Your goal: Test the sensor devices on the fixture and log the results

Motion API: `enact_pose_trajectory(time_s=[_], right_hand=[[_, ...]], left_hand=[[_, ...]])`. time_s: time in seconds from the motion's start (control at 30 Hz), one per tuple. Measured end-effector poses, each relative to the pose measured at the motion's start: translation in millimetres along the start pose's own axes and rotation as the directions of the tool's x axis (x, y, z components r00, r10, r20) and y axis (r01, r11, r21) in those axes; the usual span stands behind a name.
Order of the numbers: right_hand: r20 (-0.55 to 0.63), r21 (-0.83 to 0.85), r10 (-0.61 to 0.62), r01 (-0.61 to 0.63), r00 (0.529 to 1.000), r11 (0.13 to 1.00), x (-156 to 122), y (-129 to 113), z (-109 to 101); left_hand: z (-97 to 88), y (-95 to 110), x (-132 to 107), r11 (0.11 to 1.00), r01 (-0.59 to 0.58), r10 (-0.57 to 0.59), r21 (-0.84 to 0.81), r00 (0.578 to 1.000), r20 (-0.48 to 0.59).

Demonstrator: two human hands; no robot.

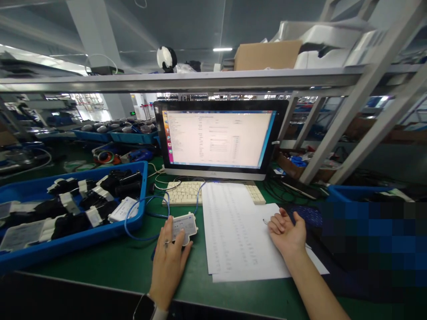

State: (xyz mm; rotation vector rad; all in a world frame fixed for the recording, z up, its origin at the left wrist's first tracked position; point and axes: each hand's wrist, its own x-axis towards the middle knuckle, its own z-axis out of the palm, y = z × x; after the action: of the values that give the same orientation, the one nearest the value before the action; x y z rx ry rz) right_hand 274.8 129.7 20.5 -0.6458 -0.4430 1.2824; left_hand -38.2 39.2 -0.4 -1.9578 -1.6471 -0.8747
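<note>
My left hand (169, 253) rests over a small white and grey plastic box (188, 224) with printed markings, its fingers laid across the top and around the near side. A thin blue cable (142, 239) loops on the table beside it. My right hand (287, 231) lies on its side over white paper sheets (230, 231), palm partly up and fingers curled. A slim pen (265, 221) pokes out from these fingers; most of it is hidden in the hand. Rows of print or writing run down the sheets, too blurred to read.
Behind the paper are a white keyboard (183, 192) and a lit monitor (216, 138). At left, a blue bin (144, 186) holds several black and white parts. A shelf (200, 81) crosses overhead, carrying a cardboard box (267, 55). Another blue bin (347, 192) stands at right.
</note>
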Motion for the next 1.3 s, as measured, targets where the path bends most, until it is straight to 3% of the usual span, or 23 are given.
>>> enact_pose_trajectory(time_s=[0.3, 0.53, 0.67, 1.3], right_hand=[[0.023, 0.009, 0.046, -0.046, 0.999, 0.999, -2, 2, 1], [-0.120, 0.164, 0.105, -0.085, 0.987, 0.983, -5, 1, 8], [-0.114, 0.213, 0.129, -0.103, 0.985, 0.972, -7, 0, 12], [-0.140, 0.224, 0.172, -0.138, 0.975, 0.965, -8, -1, 14]], left_hand=[[0.0, 2, -2, 0.999, 0.040, -0.040, -0.031, 0.999, 0.005], [-1.2, 3, -1, 0.999, 0.043, -0.043, -0.027, 0.999, 0.010], [-1.3, 4, -1, 0.999, 0.040, -0.040, -0.021, 0.999, 0.004], [-2.1, 5, -2, 0.998, 0.057, -0.057, -0.015, 0.998, 0.025]])
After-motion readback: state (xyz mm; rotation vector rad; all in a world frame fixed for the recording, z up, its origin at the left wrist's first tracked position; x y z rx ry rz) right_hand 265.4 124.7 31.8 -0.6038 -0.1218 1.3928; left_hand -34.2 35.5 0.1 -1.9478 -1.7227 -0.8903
